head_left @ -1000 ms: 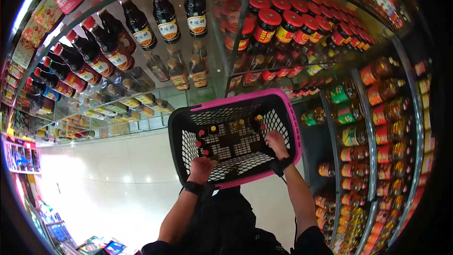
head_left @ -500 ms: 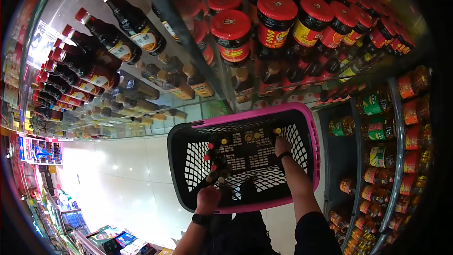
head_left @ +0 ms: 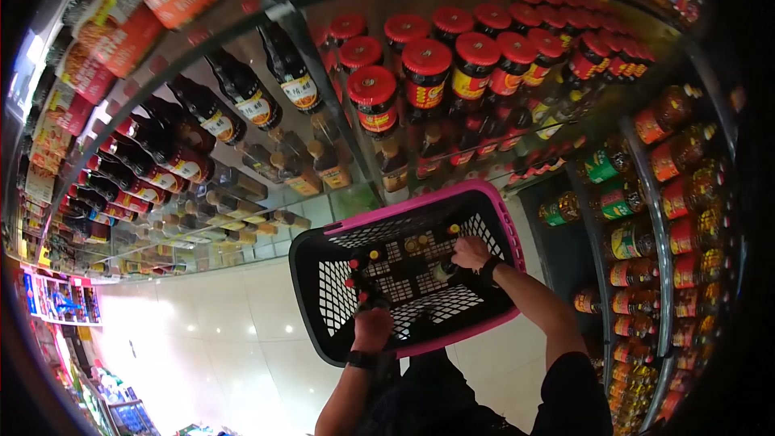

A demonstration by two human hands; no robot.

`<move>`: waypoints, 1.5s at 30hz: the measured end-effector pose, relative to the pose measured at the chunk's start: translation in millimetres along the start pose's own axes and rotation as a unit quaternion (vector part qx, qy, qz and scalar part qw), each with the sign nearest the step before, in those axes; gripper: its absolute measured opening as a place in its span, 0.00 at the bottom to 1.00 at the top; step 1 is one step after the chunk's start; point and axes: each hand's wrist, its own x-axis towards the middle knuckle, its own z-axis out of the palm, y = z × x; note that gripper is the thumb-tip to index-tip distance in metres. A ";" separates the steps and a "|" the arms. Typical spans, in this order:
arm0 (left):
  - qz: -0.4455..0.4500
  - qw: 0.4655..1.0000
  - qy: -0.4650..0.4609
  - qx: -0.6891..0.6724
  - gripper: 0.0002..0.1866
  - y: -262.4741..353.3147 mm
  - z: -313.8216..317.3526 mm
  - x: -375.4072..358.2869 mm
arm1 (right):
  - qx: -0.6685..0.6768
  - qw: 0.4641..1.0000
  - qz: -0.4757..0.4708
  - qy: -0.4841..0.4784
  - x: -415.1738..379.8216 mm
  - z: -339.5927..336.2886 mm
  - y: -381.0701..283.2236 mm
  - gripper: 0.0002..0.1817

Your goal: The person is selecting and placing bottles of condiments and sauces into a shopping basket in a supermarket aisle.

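Glossy pale floor tiles (head_left: 226, 331) wash out to white glare toward eight o'clock, hiding detail there, and the lens edge cuts off the outer shelves. A clear glass shelf (head_left: 355, 194) spans the view above; dark glass bottles with white-and-yellow labels (head_left: 254, 105) stand at eleven o'clock, some tops hidden by the shelf edge, and red-lidded glass jars (head_left: 426, 73) at one. Amber oil bottles with coloured labels (head_left: 634, 274) line the racks at three.

Near the middle sits a black plastic mesh basket with a pink rim (head_left: 504, 226). Inside, dark bottles with red caps (head_left: 353, 265) gather at nine o'clock, their lower parts lost in shadow, beside a yellow-capped bottle (head_left: 374, 255). Two tan-topped bottles (head_left: 416, 244) show at twelve.

The left hand (head_left: 373, 329) is curled at the basket's seven o'clock side, near the dark bottles; whether it grips anything is unclear. The right hand (head_left: 470, 253), at two o'clock inside, has bent fingers beside a pale, blurred bottle (head_left: 444, 270); its grip cannot be made out.
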 end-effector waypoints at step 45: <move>-0.252 0.876 0.026 -0.410 0.25 113.5 78.7 -108.3 | 0.869 0.495 -0.007 0.013 -99.0 -44.6 -218.0 0.07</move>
